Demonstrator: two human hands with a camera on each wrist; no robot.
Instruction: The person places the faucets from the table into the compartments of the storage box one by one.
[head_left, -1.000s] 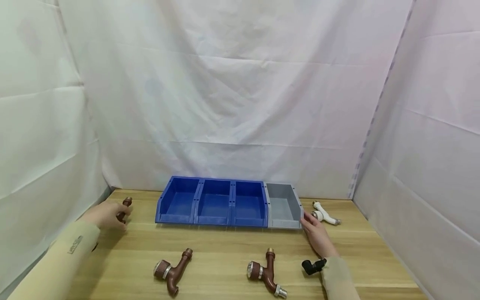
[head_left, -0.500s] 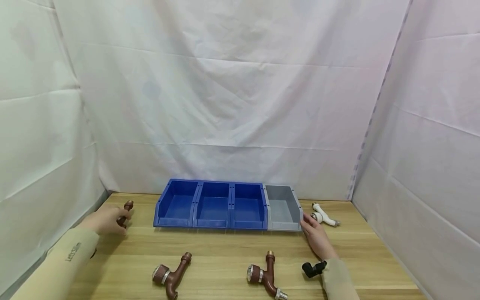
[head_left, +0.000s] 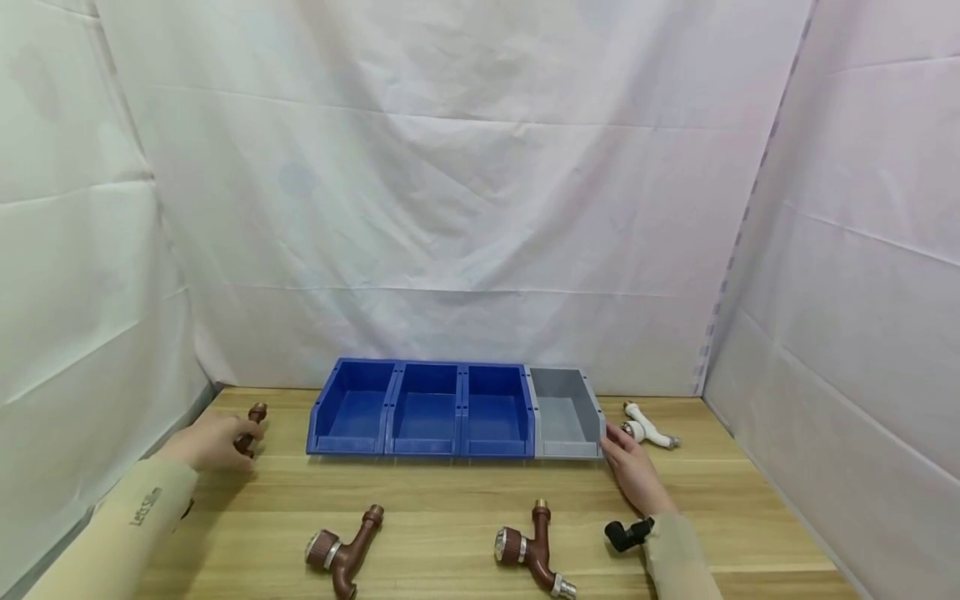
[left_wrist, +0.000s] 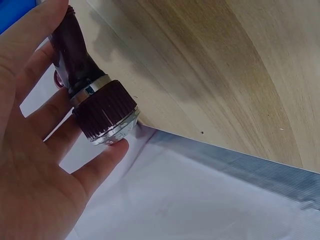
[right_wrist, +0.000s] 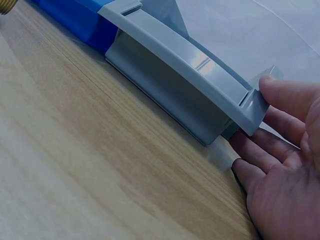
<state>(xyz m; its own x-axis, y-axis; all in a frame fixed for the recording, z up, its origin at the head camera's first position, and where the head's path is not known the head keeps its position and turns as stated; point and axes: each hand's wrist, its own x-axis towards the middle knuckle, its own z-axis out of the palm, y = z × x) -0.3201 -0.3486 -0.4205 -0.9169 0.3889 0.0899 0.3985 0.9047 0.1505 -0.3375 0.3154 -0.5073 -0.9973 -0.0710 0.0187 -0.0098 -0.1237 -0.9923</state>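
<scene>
At the far left of the table, my left hand (head_left: 213, 442) grips a brown tap (head_left: 257, 412). Seen from the left wrist, the tap's ribbed knob (left_wrist: 105, 110) with its clear end lies among the fingers, and the thumb is over the body. My right hand (head_left: 636, 475) holds the front right corner of the grey bin (head_left: 567, 450). In the right wrist view, its thumb rests on the bin's edge and the other fingers are at the outer side and below. Three blue bins (head_left: 423, 446) stand in a row, joined to the grey one's left.
Two brown taps lie near the front, one left of centre (head_left: 348, 554) and one right of centre (head_left: 536, 550) with a metal nozzle. A white tap (head_left: 651, 427) lies behind my right hand. A black elbow-shaped piece (head_left: 628, 535) is by the right wrist. White cloth walls surround the table.
The head view has shifted slightly. Both hands keep their grips, on the brown tap and on the grey bin, with hardly any movement.
</scene>
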